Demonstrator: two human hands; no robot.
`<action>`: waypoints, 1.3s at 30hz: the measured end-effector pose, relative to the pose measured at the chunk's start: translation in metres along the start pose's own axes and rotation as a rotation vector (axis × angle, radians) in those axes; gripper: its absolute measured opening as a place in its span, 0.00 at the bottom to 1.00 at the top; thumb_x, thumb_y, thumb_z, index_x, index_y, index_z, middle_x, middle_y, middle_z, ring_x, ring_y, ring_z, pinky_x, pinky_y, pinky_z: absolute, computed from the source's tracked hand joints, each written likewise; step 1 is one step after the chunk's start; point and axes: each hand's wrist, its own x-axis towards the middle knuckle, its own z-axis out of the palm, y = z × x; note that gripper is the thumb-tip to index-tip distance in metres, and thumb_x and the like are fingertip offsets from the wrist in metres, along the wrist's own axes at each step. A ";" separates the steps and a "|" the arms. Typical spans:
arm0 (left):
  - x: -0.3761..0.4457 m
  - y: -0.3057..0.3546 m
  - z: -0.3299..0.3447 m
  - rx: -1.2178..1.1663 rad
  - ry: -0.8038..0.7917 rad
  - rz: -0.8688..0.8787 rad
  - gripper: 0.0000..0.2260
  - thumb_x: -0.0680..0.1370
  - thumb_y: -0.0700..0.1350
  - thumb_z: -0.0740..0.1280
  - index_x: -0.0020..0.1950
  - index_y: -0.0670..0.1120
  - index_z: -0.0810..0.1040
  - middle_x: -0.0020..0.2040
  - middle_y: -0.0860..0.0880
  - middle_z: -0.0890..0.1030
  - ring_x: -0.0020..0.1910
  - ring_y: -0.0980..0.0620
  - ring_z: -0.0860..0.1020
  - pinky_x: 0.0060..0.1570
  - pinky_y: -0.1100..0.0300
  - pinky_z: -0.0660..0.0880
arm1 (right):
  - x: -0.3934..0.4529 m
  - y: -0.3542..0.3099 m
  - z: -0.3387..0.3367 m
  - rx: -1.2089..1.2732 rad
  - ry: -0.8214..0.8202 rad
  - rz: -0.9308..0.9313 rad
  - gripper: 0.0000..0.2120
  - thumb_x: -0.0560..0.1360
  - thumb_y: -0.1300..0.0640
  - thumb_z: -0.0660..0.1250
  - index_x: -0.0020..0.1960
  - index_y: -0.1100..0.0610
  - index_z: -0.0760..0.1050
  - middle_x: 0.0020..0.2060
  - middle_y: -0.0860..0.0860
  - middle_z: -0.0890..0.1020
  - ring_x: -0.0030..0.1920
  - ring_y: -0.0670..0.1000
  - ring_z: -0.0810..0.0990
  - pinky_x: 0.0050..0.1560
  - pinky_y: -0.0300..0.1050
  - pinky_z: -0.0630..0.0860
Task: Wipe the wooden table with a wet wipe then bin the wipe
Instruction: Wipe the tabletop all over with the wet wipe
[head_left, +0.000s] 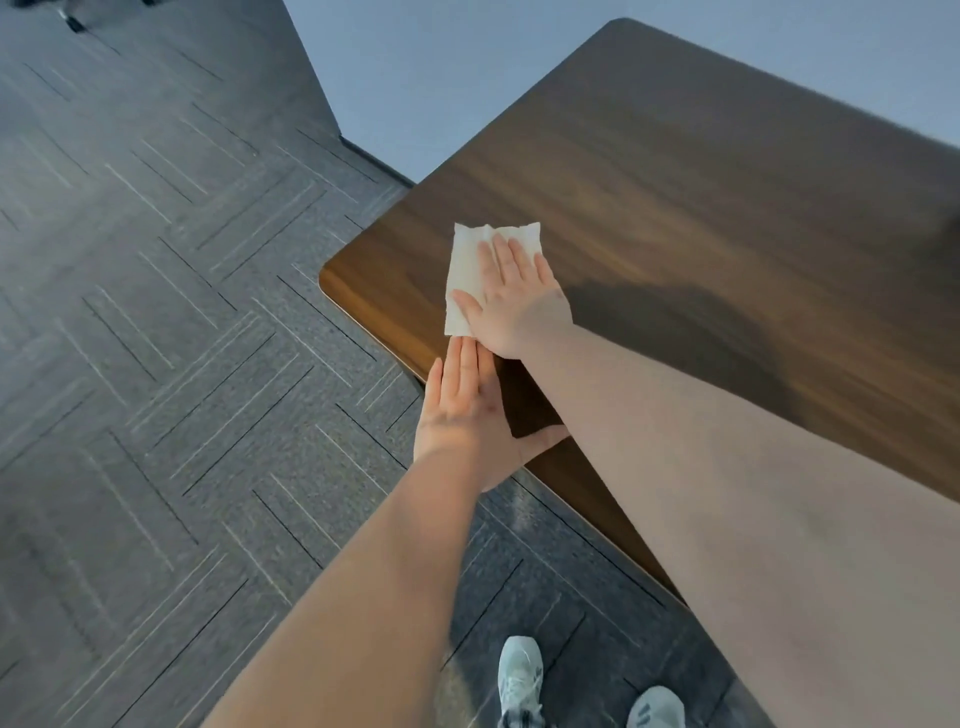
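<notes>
Two forearms fill the lower frame, both bare. Below them, two pale grey sneakers stand on grey carpet tiles with a line pattern; any markings on the shoes are too blurred to read. No brand or writing is legible anywhere.

Left hand: flat, palm down, fingers straight and together, held along the near edge of the surface, thumb tucked under that edge. It grips nothing. Its fingertips lie just beside the lower corner of the wipe.

Right hand: flat, palm pressed down on the wet wipe, fingers extended and slightly apart, thumb splayed to the left over the wipe. The hand presses rather than pinches.

The wipe is white, unfolded to a rough rectangle, lying flat on the dark wood surface near its rounded near-left corner. The right hand covers its right half.

The arm's shadow falls across the wood to the right of the hand. Beyond the surface, a plain grey-blue wall. Far top left, dark objects on the carpet, too small to identify.
</notes>
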 end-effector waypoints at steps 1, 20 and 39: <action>0.000 0.000 -0.001 0.003 -0.016 -0.005 0.59 0.56 0.80 0.34 0.76 0.41 0.37 0.78 0.44 0.42 0.77 0.46 0.40 0.73 0.52 0.37 | -0.010 0.005 0.000 0.008 0.002 0.013 0.34 0.79 0.38 0.43 0.77 0.56 0.42 0.78 0.54 0.49 0.77 0.55 0.47 0.76 0.52 0.44; -0.060 0.171 0.005 0.100 -0.149 0.453 0.43 0.71 0.70 0.40 0.76 0.44 0.38 0.78 0.47 0.39 0.77 0.51 0.40 0.75 0.55 0.43 | -0.375 0.240 0.014 0.109 -0.088 0.833 0.35 0.77 0.36 0.37 0.76 0.53 0.34 0.77 0.50 0.39 0.77 0.51 0.39 0.75 0.48 0.37; -0.119 0.316 0.062 0.310 -0.133 0.738 0.47 0.68 0.74 0.37 0.76 0.43 0.38 0.78 0.47 0.39 0.76 0.50 0.38 0.75 0.49 0.42 | -0.630 0.357 0.031 0.167 -0.055 1.335 0.33 0.78 0.38 0.38 0.77 0.55 0.38 0.78 0.54 0.43 0.77 0.52 0.41 0.76 0.51 0.42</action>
